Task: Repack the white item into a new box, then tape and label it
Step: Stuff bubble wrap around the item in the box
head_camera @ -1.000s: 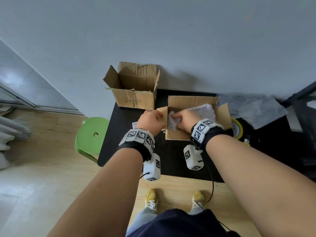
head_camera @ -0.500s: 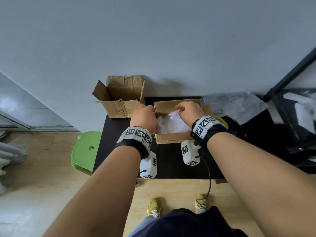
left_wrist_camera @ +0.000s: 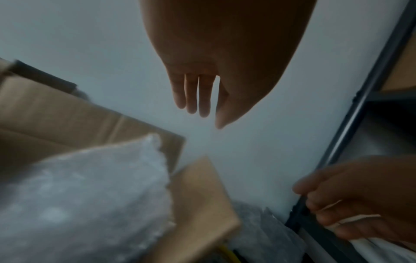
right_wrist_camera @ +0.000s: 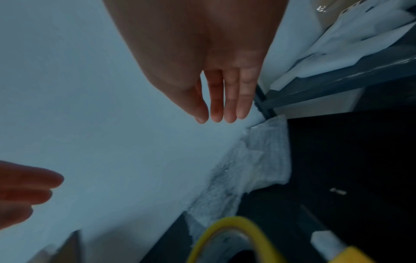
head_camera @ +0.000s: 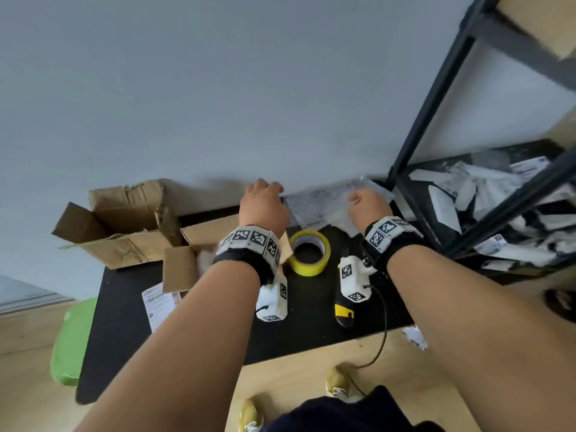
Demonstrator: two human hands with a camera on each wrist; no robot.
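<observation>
The new cardboard box [head_camera: 179,269] stands open on the black table [head_camera: 124,338], partly under my left forearm. The white item, wrapped in bubble wrap [head_camera: 204,260] [left_wrist_camera: 78,195], lies inside it between the raised flaps. My left hand [head_camera: 263,201] [left_wrist_camera: 198,99] hovers above the box's far right corner near the wall, fingers straight and empty. My right hand [head_camera: 367,205] [right_wrist_camera: 225,106] hangs over a loose bubble-wrap sheet [head_camera: 318,207] [right_wrist_camera: 247,169] at the table's back, fingers relaxed and holding nothing. A yellow tape roll [head_camera: 308,252] [right_wrist_camera: 225,231] lies between my wrists. A printed label [head_camera: 159,304] lies left of the box.
The old torn box [head_camera: 124,226] stands open at the back left against the wall. A yellow-and-black knife [head_camera: 344,316] lies near the table's front edge. A black metal shelf [head_camera: 467,213] with white packets stands on the right. A green stool [head_camera: 71,341] is left of the table.
Both hands have left the box and risen to the right, toward the wall and the loose bubble-wrap sheet. The wrapped item stays in the box. The head view has swung right.
</observation>
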